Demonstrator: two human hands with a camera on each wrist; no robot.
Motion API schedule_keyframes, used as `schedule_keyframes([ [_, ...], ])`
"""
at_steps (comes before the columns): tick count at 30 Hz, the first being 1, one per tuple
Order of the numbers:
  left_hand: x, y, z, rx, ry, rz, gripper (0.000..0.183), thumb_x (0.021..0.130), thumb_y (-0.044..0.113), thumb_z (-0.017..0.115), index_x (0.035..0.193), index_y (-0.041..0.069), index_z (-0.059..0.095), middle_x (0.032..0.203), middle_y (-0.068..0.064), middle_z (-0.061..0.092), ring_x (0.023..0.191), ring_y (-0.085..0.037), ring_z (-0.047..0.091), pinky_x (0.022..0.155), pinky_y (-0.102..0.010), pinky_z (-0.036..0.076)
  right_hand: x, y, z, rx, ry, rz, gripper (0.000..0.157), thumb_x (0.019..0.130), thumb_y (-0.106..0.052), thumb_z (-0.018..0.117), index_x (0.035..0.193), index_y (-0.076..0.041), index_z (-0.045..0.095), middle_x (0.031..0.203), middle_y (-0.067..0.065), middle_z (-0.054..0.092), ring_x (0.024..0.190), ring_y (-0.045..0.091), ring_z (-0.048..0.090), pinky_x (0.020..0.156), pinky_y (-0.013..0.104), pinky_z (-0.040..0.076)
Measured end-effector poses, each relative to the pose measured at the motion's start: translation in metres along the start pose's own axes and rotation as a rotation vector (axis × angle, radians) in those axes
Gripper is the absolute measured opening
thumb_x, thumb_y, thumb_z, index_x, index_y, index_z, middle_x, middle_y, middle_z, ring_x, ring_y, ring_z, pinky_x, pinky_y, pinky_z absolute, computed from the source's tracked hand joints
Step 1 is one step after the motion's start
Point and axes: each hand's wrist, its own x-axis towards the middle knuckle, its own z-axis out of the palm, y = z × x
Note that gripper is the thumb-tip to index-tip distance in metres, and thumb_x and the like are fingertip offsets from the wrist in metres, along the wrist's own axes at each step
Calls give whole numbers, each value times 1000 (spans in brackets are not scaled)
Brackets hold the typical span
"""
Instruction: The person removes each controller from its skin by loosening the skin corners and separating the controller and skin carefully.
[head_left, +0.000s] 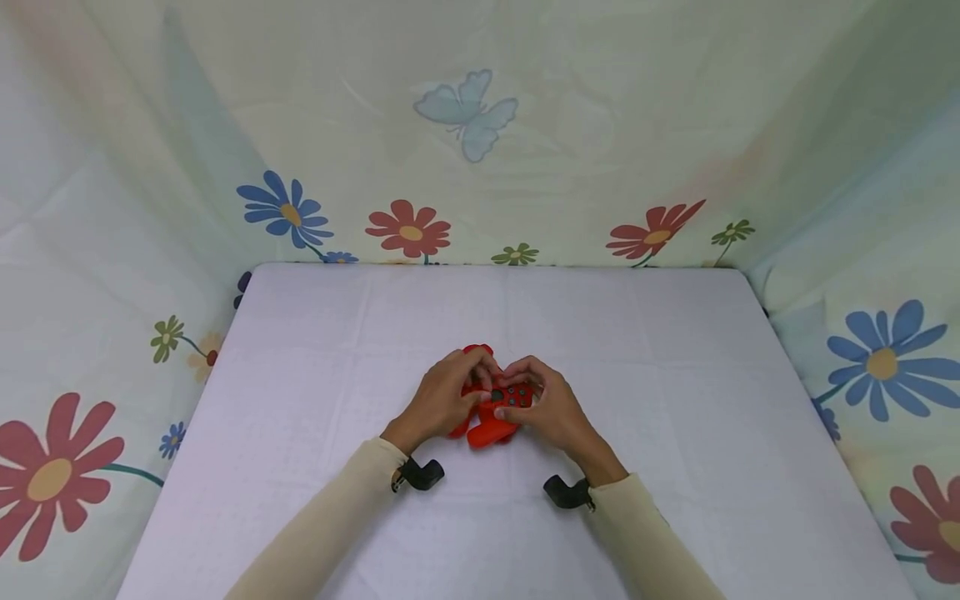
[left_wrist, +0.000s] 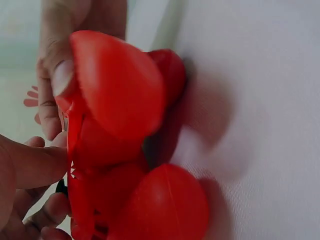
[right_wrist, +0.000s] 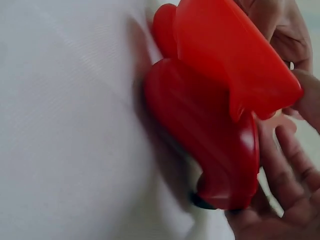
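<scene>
A glossy red game controller (head_left: 517, 396) with dark buttons is in both hands above the white table. A brighter, matte red soft controller cover (head_left: 491, 431) lies partly over it; its rounded grip lobes (left_wrist: 120, 85) bulge toward the table in the left wrist view. My left hand (head_left: 442, 392) pinches the cover's edge at the left. My right hand (head_left: 553, 408) grips the controller's right end, thumb on its front face. In the right wrist view the darker controller grip (right_wrist: 210, 135) sticks out below the cover (right_wrist: 225, 50). The left fingers hide part of the cover.
The table (head_left: 645, 333) has a white cloth. Printed curtains (head_left: 570, 158) with flowers and a butterfly stand behind it and at both sides. Black wrist cameras are strapped on the left (head_left: 422, 475) and right (head_left: 567, 492) wrists.
</scene>
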Motion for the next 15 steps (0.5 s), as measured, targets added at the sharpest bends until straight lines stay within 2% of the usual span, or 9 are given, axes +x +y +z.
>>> schedule_keyframes([
  [3,2,-1,3,6,1,0,32,96,10,78,120,21,59,96,13,66,96,-11,58,83,-29,50,0,7,1,28,-20,-22,57,82,-9,91,128,-14,60,128,4,73,129,24,61,118,45,41],
  [8,4,0,9,-20,28,0,28,100,10,72,121,19,55,97,8,66,94,-9,59,84,-30,50,1,14,5,55,-28,-60,69,81,-3,90,136,-14,51,127,8,70,128,24,58,112,23,43],
  [11,4,1,12,-91,64,-25,28,99,7,70,120,17,55,98,4,69,85,-11,57,77,-27,47,2,15,9,30,-29,-82,73,80,0,88,140,-14,48,127,9,67,128,24,57,107,17,44],
  [15,4,2,16,-195,98,-50,25,98,6,71,117,15,57,99,1,70,79,-14,56,71,-23,45,3,15,14,-12,-20,-79,76,80,3,86,141,-15,46,129,8,65,127,22,56,106,16,46],
])
